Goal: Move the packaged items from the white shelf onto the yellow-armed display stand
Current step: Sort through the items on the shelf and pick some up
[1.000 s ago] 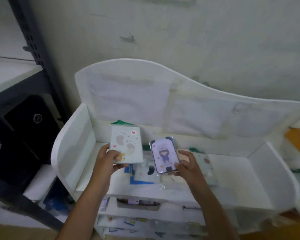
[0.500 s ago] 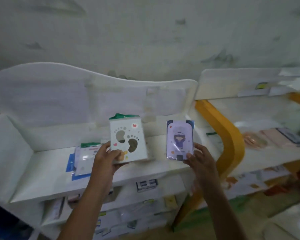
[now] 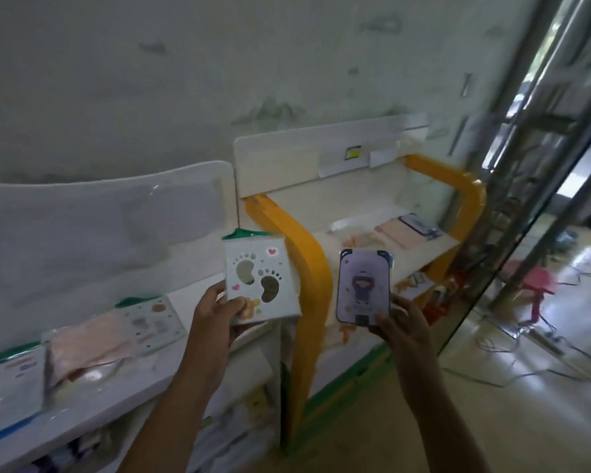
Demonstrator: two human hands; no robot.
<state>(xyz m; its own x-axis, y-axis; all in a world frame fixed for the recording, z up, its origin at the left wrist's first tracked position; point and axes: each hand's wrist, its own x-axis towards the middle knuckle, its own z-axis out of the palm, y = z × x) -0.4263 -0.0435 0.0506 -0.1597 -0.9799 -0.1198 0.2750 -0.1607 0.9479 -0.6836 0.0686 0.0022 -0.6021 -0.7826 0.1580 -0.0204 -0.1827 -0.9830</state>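
I see my left hand (image 3: 219,310) pinching the lower left corner of a flat white packet printed with two grey footprints and small hearts, topped by a green strip (image 3: 261,279) — thumb on the front, fingers curled behind it. My right hand (image 3: 401,327) grips the bottom edge of a lilac rounded-corner card pack with a dark cartoon figure on it (image 3: 364,290), thumb on its face at the lower right. Both packets are held upright in the air, near each other but apart, faces toward me.

Between the two hands, just behind them, runs the curved yellow arm (image 3: 306,268) of the cream display stand (image 3: 372,213); its shelf lies beyond my right hand and carries a few pale pink and clear-wrapped packs (image 3: 400,232). To the left of my left hand and lower sits the white shelf (image 3: 133,390) with a wavy back panel, where a clear-bagged pinkish pack (image 3: 89,349) and another footprint packet (image 3: 152,322) lie flat — blurred, so I cannot tell more.
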